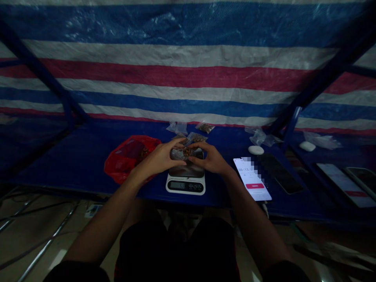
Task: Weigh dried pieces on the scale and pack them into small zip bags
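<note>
A small clear plastic bag [187, 152] with brown bits in it is between my two hands, over the metal plate of a white digital scale [200, 190]. My left hand [165, 157] grips the bag from the left, its thumb below and fingers above. From the right, my right hand [212, 158] pinches the bag's other side. Whether the bag touches the plate is hard to make out. Left of the scale lies an open red plastic bag [115, 166], with more brown bits inside, partly behind my left wrist.
Filled clear bags lie behind the scale, one of them a bag of brown bits [205, 127]. On the right of the blue table [58, 164] are a lit phone [254, 186], a dark phone [282, 174] and a white case [255, 150]. A striped tarp [188, 78] hangs behind.
</note>
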A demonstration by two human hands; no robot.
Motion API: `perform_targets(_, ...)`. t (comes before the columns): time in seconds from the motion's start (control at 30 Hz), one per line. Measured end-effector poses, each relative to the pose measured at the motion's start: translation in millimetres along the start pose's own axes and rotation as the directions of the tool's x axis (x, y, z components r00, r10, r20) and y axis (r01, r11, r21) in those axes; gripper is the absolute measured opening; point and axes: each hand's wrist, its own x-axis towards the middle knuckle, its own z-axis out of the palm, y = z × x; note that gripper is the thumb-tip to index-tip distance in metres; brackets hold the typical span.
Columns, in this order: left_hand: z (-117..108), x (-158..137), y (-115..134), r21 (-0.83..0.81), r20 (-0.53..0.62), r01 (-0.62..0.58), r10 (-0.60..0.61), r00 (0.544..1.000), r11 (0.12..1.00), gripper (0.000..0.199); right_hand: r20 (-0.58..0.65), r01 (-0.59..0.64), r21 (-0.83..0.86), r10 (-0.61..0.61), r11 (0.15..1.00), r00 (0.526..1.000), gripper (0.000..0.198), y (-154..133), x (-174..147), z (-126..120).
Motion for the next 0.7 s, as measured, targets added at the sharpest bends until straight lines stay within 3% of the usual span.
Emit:
perform_targets(0.47, 9.6, 6.9, -14.1, 0.079, -0.106, -0.116, 0.124, 0.987, 0.990, 0.072, -0.022, 0.022, -0.042, -0.023, 0.999, 0.999, 0.033, -0.6, 1.5, 3.1)
perform_targets(0.6, 15.1, 5.9, -19.0, 0.058, -0.145, -0.109, 0.116, 0.983, 0.992, 0.070, -0.044, -0.010, -0.040, 0.009, 0.999, 0.999, 0.029, -3.2, 0.6, 1.9)
perform_targets(0.7, 19.9, 4.0, -21.0, 0.051, -0.175, -0.090, 0.097, 0.980, 0.995, 0.069, -0.022, 0.037, -0.031, -0.038, 0.999, 0.999, 0.028, -6.0, -0.7, 0.7)
